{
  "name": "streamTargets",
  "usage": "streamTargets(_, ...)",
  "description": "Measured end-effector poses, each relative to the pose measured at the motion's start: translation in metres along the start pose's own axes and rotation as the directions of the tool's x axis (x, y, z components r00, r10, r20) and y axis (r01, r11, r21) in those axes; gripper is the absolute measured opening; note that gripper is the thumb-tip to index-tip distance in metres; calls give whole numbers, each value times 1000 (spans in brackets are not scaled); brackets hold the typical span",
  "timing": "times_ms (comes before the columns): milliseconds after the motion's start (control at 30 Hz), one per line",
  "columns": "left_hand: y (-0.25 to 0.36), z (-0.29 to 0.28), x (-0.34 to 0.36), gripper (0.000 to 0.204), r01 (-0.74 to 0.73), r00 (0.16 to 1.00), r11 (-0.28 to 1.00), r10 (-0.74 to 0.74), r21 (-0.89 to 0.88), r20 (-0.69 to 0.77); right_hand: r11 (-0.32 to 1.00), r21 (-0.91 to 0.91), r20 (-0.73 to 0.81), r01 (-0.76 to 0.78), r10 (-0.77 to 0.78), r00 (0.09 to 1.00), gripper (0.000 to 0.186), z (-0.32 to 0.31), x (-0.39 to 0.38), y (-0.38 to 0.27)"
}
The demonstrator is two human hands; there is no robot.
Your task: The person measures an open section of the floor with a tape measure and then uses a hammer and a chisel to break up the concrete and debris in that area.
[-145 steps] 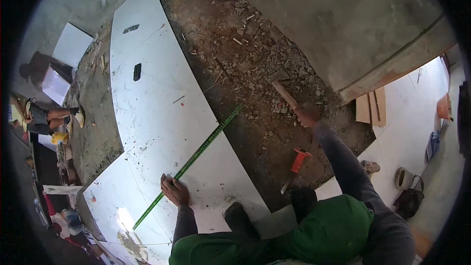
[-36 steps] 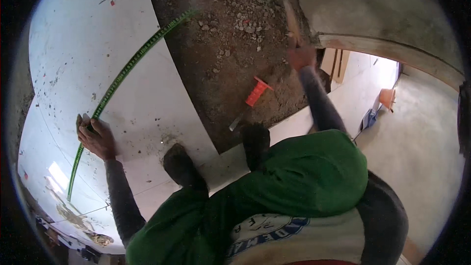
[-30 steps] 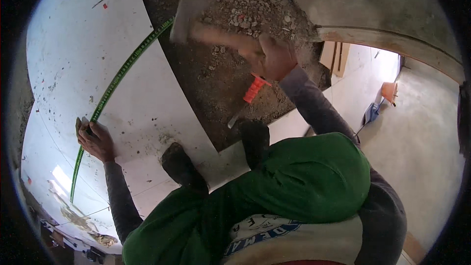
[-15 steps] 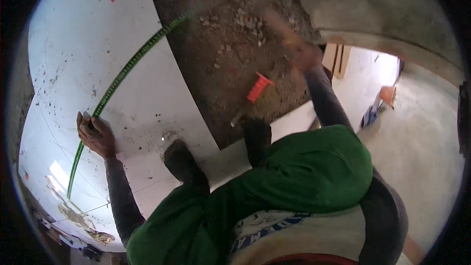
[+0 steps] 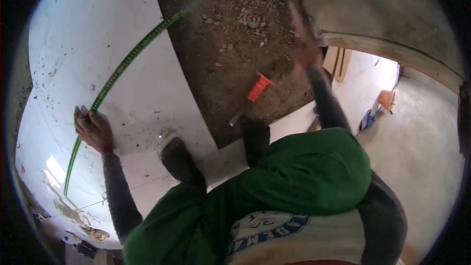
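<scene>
1. Head view, left hand (image 5: 95, 130): fingers closed on a green marked strip (image 5: 128, 60), the hand low over white floor tiles (image 5: 132, 93).
2. Head view, strip: lies slantwise along the tiles; its upper end reaches past the tile edge, over bare soil (image 5: 211, 83), where it blurs. It appears curved through the wide lens.
3. Head view, right hand (image 5: 309, 58): blurred, wrapped about the handle of a wooden-handled tool (image 5: 298, 22) above the soil's right side, near the wall (image 5: 378, 0). The tool's head cannot be made out.
4. Head view, chisel (image 5: 260, 88): red grip with a flared guard; lies on the soil, untouched by either hand, its blade end just beside the right shoe (image 5: 255, 140).
5. Head view, surroundings: loose rubble (image 5: 252, 22) on the soil; left shoe (image 5: 182, 159) on the tiles; an orange object (image 5: 387, 99) farther right.
</scene>
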State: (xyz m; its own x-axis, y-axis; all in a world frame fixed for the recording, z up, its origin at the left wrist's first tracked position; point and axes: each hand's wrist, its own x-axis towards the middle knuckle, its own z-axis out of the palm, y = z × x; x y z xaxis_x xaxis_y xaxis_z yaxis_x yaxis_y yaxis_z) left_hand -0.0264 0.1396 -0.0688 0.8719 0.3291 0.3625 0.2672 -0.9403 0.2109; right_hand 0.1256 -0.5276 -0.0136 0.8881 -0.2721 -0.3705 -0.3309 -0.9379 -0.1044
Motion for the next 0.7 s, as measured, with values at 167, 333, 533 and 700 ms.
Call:
streamTargets(167, -9, -3, -13, 34, -13, 1000, 1000, 13, -5, 22, 963, 186, 67, 194, -209, 976, 52, 5, -43, -69)
streamTargets(333, 0, 6, -4, 35, -34, 999, 999, 34, -21, -21, 922, 177, -181, 345, -314, 932, 69, 32, 15, 49)
streamTargets(533, 0, 4, 0, 35, -60, 998, 998, 61, 15, -35, 999, -41, -104, 5, -9, 995, 64, 18, -35, -28)
streamTargets(700, -18, -5, -12, 35, -70, 998, 998, 70, 2, 1, 910, 149, -197, 386, -355, 914, 65, 8, -48, 18)
